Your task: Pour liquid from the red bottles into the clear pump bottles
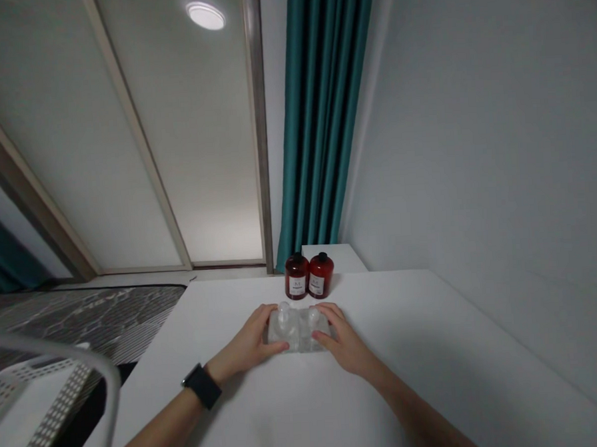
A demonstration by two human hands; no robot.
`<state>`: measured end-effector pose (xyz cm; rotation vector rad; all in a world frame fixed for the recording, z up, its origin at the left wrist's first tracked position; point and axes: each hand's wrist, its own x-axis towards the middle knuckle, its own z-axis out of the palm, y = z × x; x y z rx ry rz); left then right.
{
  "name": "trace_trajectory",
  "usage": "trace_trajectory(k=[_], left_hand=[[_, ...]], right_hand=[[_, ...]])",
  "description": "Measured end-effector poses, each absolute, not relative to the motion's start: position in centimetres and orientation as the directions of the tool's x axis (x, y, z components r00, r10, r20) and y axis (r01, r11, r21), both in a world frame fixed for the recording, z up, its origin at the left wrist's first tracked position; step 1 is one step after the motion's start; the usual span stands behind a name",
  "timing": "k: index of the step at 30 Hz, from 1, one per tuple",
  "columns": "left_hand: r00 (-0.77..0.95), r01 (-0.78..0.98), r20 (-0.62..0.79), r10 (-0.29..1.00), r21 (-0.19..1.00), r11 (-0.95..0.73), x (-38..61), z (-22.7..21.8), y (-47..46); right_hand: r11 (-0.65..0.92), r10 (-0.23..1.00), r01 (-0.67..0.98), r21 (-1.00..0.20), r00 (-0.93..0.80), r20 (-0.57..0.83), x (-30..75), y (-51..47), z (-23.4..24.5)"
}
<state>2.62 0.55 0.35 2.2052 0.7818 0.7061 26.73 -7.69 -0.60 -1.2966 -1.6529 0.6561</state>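
Note:
Two clear plastic bottles [299,329] with clear caps stand side by side on the white table [435,350]. My left hand [252,342] wraps round the left bottle, thumb in front. My right hand [342,341] grips the right bottle the same way. A black watch [201,386] sits on my left wrist. Just behind the clear bottles stand two dark red bottles [308,276] with black caps and white labels, touching each other.
A white perforated basket [42,390] is at the lower left beside the table. A grey patterned mat [83,318] lies on the floor to the left. A teal curtain [323,115] hangs behind the table; a white wall runs along the right.

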Motion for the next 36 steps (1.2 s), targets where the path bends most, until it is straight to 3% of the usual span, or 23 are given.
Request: trace_trajectory(k=[6, 19, 29, 36], left_hand=[[0.686, 0.307, 0.288, 0.668, 0.717, -0.626, 5.9, -0.7, 0.4], [0.688, 0.277, 0.323, 0.650, 0.711, -0.646, 18.1, -1.6, 0.0], [0.613, 0.367, 0.322, 0.722, 0.693, -0.621, 25.6, -2.6, 2.7], [0.466, 0.465, 0.365, 0.806, 0.674, -0.574, 28.5, -3.7, 5.3]], right_hand=[[0.289, 0.950, 0.467, -0.836, -0.032, 0.311, 30.1, -8.4, -0.4], [0.190, 0.941, 0.466, -0.864, 0.164, 0.295, 41.5, -10.0, -3.3], [0.113, 0.935, 0.369, -0.923, 0.275, 0.224, 47.6, -6.2, -4.0], [0.117, 0.935, 0.284, -0.952, 0.291, 0.201, 49.6, -2.0, -4.7]])
